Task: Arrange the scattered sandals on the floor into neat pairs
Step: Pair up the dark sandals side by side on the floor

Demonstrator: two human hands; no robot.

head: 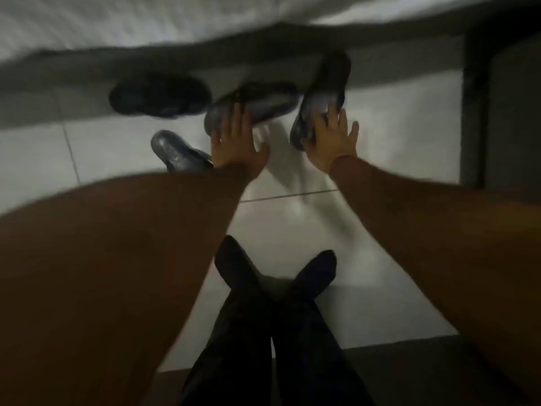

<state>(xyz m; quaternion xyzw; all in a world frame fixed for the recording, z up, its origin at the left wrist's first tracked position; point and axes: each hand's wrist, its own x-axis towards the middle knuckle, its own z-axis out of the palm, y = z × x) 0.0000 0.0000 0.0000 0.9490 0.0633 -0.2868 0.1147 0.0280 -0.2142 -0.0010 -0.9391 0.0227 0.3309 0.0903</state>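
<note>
Several dark sandals lie on the white tiled floor in a blurred head view. My left hand [234,142] reaches onto the near end of a dark flip-flop [263,104] in the middle, fingers spread over it. My right hand [330,136] rests on the heel of a dark slide sandal [325,92] that points away to the upper right. Whether either hand grips its sandal is unclear through the blur. Another dark sandal [159,95] lies to the far left. A grey one [175,152] lies near my left wrist, partly hidden by my brown sleeve.
A bed with a white sheet [146,22] runs across the top, its shadowed edge just behind the sandals. A dark post or furniture leg [475,112] stands at the right. My legs in dark trousers and socks [275,288] stretch out below.
</note>
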